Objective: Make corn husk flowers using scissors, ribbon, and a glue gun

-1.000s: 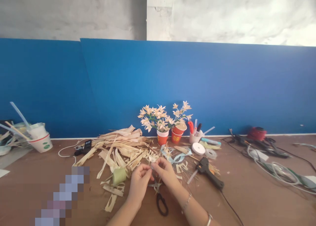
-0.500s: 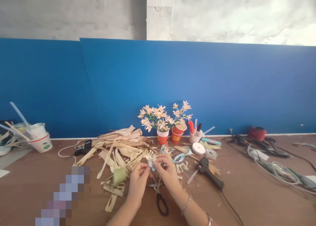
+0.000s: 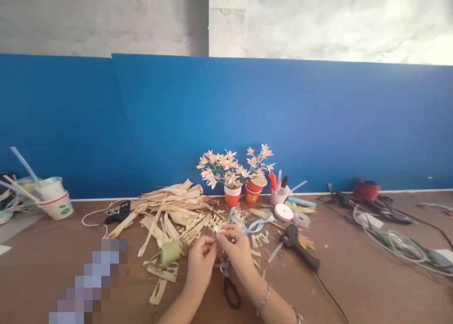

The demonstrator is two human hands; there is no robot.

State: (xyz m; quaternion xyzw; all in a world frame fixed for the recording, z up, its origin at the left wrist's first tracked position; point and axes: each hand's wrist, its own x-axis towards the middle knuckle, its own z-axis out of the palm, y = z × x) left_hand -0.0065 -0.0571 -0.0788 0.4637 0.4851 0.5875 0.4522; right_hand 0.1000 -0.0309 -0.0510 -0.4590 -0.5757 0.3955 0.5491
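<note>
Both hands meet over the middle of the table, fingertips together around a small pale craft flower. My left hand is closed in a pinch at its base. From the other side, my right hand pinches it too, its fingers covering most of the flower. Below them lies a pair of scissors with black handles, the blades partly hidden under my hands. A green roll of tape stands left of my left hand. Dry husk strips are heaped behind it.
Finished flowers stand in a red paper cup by the blue panel. A black glue gun with its cord lies to the right, near a white ribbon roll. Cables lie far right; a white cup stands far left.
My hands have drawn closer together, and the fingers now cover more of the flower and the light blue piece under it. The view has shifted very slightly.
</note>
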